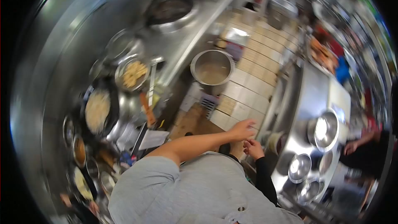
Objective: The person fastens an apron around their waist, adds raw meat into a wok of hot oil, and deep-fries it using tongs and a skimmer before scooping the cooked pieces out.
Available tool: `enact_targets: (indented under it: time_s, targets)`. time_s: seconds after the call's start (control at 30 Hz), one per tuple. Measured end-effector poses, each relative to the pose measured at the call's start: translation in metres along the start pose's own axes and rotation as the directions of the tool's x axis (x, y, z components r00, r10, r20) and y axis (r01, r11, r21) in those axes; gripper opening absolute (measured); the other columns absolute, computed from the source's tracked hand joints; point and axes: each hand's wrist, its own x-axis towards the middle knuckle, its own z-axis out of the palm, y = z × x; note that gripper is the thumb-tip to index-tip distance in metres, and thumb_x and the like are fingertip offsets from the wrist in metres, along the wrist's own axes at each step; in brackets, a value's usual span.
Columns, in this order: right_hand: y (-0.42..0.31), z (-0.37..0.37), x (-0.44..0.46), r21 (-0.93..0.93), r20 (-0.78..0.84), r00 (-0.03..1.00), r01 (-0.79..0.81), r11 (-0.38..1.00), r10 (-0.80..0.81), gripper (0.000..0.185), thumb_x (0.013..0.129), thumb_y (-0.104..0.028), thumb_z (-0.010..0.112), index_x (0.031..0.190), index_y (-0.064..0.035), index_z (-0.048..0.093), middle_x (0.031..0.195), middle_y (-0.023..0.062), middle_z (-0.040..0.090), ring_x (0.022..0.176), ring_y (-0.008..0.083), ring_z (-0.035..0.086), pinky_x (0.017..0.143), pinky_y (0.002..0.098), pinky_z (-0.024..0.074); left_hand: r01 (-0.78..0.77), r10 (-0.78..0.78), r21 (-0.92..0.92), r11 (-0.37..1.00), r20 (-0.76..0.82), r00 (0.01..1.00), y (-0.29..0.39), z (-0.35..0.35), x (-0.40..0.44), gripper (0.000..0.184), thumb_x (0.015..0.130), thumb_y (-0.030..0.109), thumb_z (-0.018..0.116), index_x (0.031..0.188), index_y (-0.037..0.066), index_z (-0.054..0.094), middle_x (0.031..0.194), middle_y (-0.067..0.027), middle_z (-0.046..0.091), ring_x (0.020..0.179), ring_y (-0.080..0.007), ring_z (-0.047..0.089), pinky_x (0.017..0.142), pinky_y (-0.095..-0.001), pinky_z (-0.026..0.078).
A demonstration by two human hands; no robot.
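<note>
Out in front of my body, over the tiled floor, both hands are close together near the edge of the right-hand counter. My left hand (242, 130) comes across on a bare forearm; its fingers are loosely bent and apart, with nothing visible in them. Just below it, my right hand (253, 148), at the end of a black sleeve, has its fingers curled in. Whatever it may hold is hidden. A large metal pot (212, 68) of cloudy liquid stands low down, beyond my hands.
On the left, a stove holds a wok (98, 110) of pale food in liquid and a strainer bowl (132, 73) of yellowish pieces. Metal bowls (323, 130) sit on the steel counter (300, 120) at right. Other people's arms (360, 143) show at right and lower left.
</note>
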Motion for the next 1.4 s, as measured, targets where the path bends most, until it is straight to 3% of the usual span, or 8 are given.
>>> enact_targets:
  time_s: [0.1, 0.23, 0.3, 0.4, 0.53, 0.77, 1.03, 1.4]
  targets:
    - [-0.044, 0.056, 0.060, -0.147, 0.206, 0.978, 0.072, 0.987, -0.041, 0.025, 0.100, -0.023, 0.061, 0.106, 0.0014, 0.065, 0.086, 0.0072, 0.066, 0.063, 0.0140, 0.063, 0.055, 0.0276, 0.0504, 0.400, -0.328, 0.158, 0.903, -0.349, 0.878, -0.105, -0.108, -0.123, 0.044, 0.083, 0.038, 0.071, 0.115, 0.008, 0.066, 0.105, -0.0153, 0.072, 0.094, -0.0273, 0.070, 0.081, -0.0395, 0.054]
    - [-0.145, 0.189, 0.099, -0.255, 0.404, 0.912, 0.193, 0.948, -0.077, 0.029, 0.099, -0.029, 0.059, 0.106, -0.0025, 0.067, 0.082, 0.0026, 0.063, 0.068, 0.0120, 0.062, 0.060, 0.0263, 0.0509, 0.688, -0.722, -0.286, 0.667, -0.479, 0.500, -0.172, -0.193, -0.287, 0.037, 0.086, 0.036, 0.067, 0.075, 0.002, 0.070, 0.068, -0.0128, 0.067, 0.056, -0.0232, 0.066, 0.057, -0.0378, 0.054]
    - [-0.176, 0.259, 0.117, -0.215, 0.471, 0.876, 0.229, 0.949, -0.104, 0.037, 0.100, -0.037, 0.059, 0.112, -0.0025, 0.064, 0.095, 0.0051, 0.065, 0.084, 0.0146, 0.065, 0.068, 0.0304, 0.0530, 0.588, -0.791, -0.571, 0.573, -0.573, 0.214, -0.202, -0.205, -0.347, 0.029, 0.089, 0.032, 0.067, 0.082, 0.004, 0.069, 0.062, -0.0086, 0.060, 0.044, -0.0192, 0.057, 0.049, -0.0353, 0.051]
    - [-0.207, 0.350, 0.149, -0.182, 0.462, 0.880, 0.220, 0.959, -0.114, 0.045, 0.101, -0.043, 0.058, 0.124, -0.0041, 0.057, 0.110, 0.0086, 0.067, 0.099, 0.0199, 0.066, 0.076, 0.0363, 0.0544, 0.046, -0.905, -0.906, 0.422, -0.417, 0.081, -0.240, -0.210, -0.410, 0.021, 0.091, 0.027, 0.067, 0.099, 0.008, 0.066, 0.062, -0.0051, 0.056, 0.046, -0.0185, 0.055, 0.050, -0.0361, 0.052]
    - [-0.242, 0.429, 0.167, -0.091, 0.629, 0.742, -0.226, 0.970, 0.232, 0.036, 0.101, -0.037, 0.058, 0.117, -0.0047, 0.058, 0.090, 0.0108, 0.067, 0.068, 0.0200, 0.066, 0.061, 0.0314, 0.0524, -0.338, -0.973, -0.919, 0.203, -0.229, 0.040, -0.290, -0.208, -0.425, 0.024, 0.094, 0.022, 0.063, 0.115, 0.012, 0.056, 0.076, -0.0051, 0.057, 0.063, -0.0196, 0.059, 0.056, -0.0372, 0.054]
    - [-0.254, 0.487, 0.135, -0.217, 0.618, 0.779, 0.038, 0.975, 0.107, 0.024, 0.097, -0.021, 0.063, 0.086, -0.0098, 0.045, 0.060, 0.0004, 0.046, 0.037, 0.0117, 0.037, 0.033, 0.0295, 0.0289, -0.617, -0.975, -0.782, 0.093, -0.196, 0.101, -0.326, -0.231, -0.390, 0.029, 0.099, 0.029, 0.056, 0.121, 0.011, 0.048, 0.089, -0.0109, 0.061, 0.076, -0.0250, 0.063, 0.065, -0.0412, 0.055]
    - [-0.250, 0.385, 0.061, -0.032, 0.635, 0.773, 0.031, 0.999, -0.003, 0.022, 0.098, -0.025, 0.065, 0.110, -0.0096, 0.056, 0.064, -0.0007, 0.049, 0.041, 0.0074, 0.041, 0.035, 0.0253, 0.0280, -0.061, -0.928, -0.935, 0.349, -0.336, -0.160, -0.303, -0.219, -0.405, 0.031, 0.094, 0.032, 0.058, 0.101, 0.002, 0.061, 0.072, -0.0104, 0.062, 0.051, -0.0193, 0.058, 0.041, -0.0313, 0.049]
    - [-0.157, 0.121, -0.129, 0.308, 0.350, 0.924, 0.042, 0.950, -0.154, 0.026, 0.104, -0.021, 0.053, 0.127, -0.0096, 0.050, 0.069, -0.0030, 0.044, 0.049, 0.0045, 0.036, 0.040, 0.0233, 0.0304, 0.315, -0.884, -0.836, 0.449, -0.468, 0.017, -0.272, -0.213, -0.397, 0.043, 0.097, 0.046, 0.043, 0.091, 0.006, 0.058, 0.075, -0.0082, 0.060, 0.059, -0.0205, 0.056, 0.048, -0.0315, 0.047]
